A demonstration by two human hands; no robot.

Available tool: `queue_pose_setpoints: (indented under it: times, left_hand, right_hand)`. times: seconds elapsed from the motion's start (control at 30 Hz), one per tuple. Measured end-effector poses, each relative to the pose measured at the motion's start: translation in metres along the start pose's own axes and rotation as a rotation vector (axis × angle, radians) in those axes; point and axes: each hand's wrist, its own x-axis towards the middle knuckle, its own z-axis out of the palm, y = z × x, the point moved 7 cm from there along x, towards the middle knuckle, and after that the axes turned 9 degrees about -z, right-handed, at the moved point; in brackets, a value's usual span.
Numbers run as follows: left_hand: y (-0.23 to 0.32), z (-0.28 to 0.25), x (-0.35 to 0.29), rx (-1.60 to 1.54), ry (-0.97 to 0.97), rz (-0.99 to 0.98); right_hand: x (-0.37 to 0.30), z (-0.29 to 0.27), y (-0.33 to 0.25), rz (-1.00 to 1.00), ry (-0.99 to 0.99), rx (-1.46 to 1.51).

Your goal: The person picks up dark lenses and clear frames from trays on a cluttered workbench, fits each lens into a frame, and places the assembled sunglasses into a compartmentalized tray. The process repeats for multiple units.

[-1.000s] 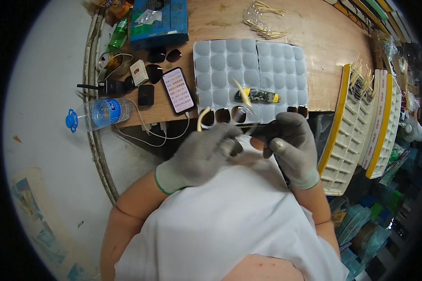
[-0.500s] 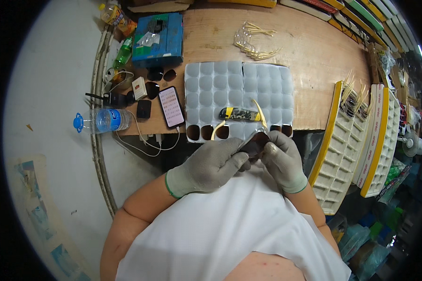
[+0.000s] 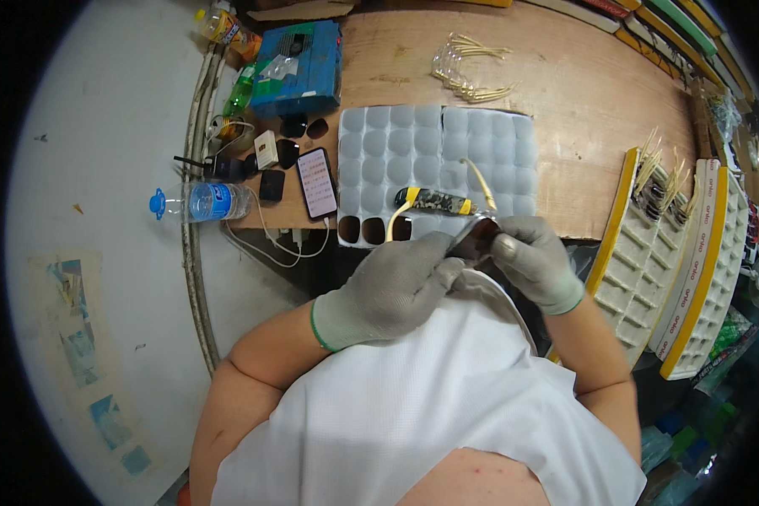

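Note:
Both my hands wear grey gloves and meet at the near edge of the table. Between them they hold a pair of sunglasses point(image 3: 479, 241) with a dark brown lens and pale yellow temples that point away from me. My left hand point(image 3: 401, 285) is closed on one side of the frame, and my right hand point(image 3: 533, 263) pinches the other side. Fingers hide much of the frame. Just beyond lies a yellow and camouflage-patterned knife handle point(image 3: 440, 201) on a sheet of rounded grey lenses point(image 3: 388, 145). Several brown lenses point(image 3: 349, 229) sit along its near row.
Clear frames with yellow temples point(image 3: 468, 67) lie farther back. At left are a phone point(image 3: 317, 185), loose dark lenses point(image 3: 287, 154), a blue box point(image 3: 298, 72) and a water bottle point(image 3: 207, 202). White compartment trays point(image 3: 637, 261) with yellow edges stand at right, one holding several glasses.
My right hand, with its side of the sunglasses, has moved slightly up and right, now covering the brown lenses at the near right of the sheet. The whole view has shifted a little.

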Motion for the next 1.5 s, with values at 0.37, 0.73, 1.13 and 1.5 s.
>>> queue_pose_setpoints:
  times: [0.37,0.73,1.13,1.5]
  left_hand:
    - [-0.014,-0.010,-0.014,0.054,0.054,-0.029]
    - [-0.069,-0.045,-0.027,-0.265,-0.074,-0.073]
    - [-0.075,-0.057,-0.049,-0.156,0.064,0.135]
    - [-0.058,-0.076,-0.036,0.166,-0.031,0.284]
  right_hand:
    - [0.015,0.013,0.046,0.025,-0.062,0.066]
    - [0.017,0.072,0.037,-0.032,0.122,-0.219]
    - [0.013,0.105,0.065,-0.003,0.297,-0.216]
    - [0.029,0.107,0.015,-0.461,0.272,-0.864]
